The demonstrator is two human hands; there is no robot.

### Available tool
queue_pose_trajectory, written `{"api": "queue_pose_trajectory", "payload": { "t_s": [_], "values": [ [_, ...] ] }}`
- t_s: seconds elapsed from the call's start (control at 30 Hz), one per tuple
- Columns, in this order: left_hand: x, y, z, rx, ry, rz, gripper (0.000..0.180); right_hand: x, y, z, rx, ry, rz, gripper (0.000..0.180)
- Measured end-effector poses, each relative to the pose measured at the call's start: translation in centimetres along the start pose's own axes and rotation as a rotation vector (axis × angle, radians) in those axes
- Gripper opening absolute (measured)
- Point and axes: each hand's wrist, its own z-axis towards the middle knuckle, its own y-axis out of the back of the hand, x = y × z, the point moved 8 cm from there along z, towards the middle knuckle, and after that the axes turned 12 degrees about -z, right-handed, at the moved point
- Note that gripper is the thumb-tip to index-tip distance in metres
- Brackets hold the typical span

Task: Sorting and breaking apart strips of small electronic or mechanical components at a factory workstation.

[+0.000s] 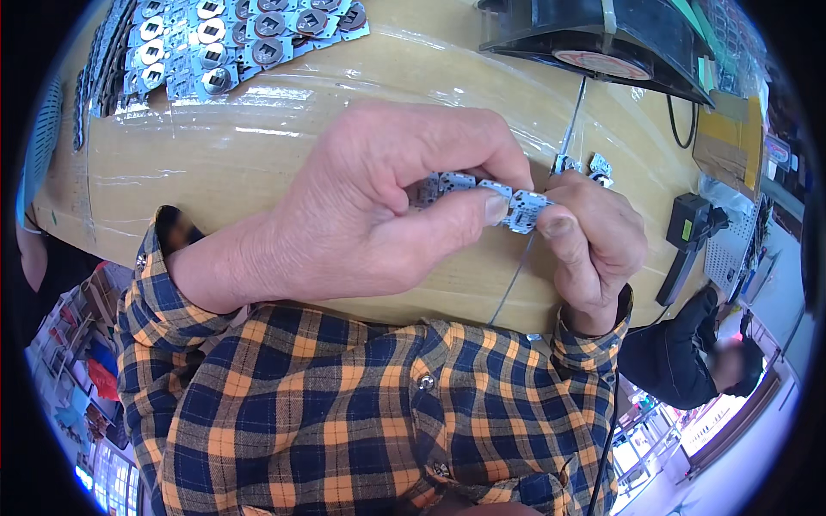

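A short strip of joined small circuit boards is held up over the table in front of my chest. My left hand is closed on the strip, thumb on the near face and fingers curled behind. At the strip's right end, my right hand pinches the last board between thumb and bent fingers. Part of the strip is hidden inside my left hand. Just beyond my right hand lie a loose small board piece and another bit of board, partly covered by the hand.
Stacked circuit board panels with round coin-cell holders lie at the far left. A black fan-like device stands at the far right. A cardboard box and a black adapter-like device sit at right. Another person is at lower right.
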Motion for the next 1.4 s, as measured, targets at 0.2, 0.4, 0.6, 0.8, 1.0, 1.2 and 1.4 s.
{"api": "queue_pose_trajectory", "payload": {
  "t_s": [0.2,0.4,0.6,0.8,1.0,1.2,1.4],
  "values": [
    [0.2,-0.1,0.0,0.032,0.043,0.017,0.015,-1.1,1.0,-0.6,-0.07,-0.236,-0.054,0.02],
    [0.5,0.0,-0.1,-0.028,0.025,-0.072,0.014,-0.2,-0.3,-0.4,0.047,-0.111,0.094,0.02],
    [0.2,-0.1,-0.1,0.018,0.009,-0.047,0.013,-0.3,-0.5,-0.4,0.075,-0.185,0.034,0.02],
    [0.3,-0.6,0.1,-0.015,-0.092,0.036,0.01,0.8,-1.0,0.1,0.11,-0.027,-0.044,0.02],
    [0.2,-0.7,-0.2,0.063,0.135,-0.17,0.011,-0.8,-2.7,-1.5,0.2,-0.416,0.655,0.026],
    [1.1,0.1,-0.2,-0.09,0.048,-0.306,0.014,-1.7,-3.9,-2.1,0.107,-0.589,1.067,0.032],
    [-2.4,-0.5,-0.7,-0.077,-0.399,0.325,0.032,-2.4,-2.6,-1.9,0.011,-0.506,0.649,0.03]
  ]
}}
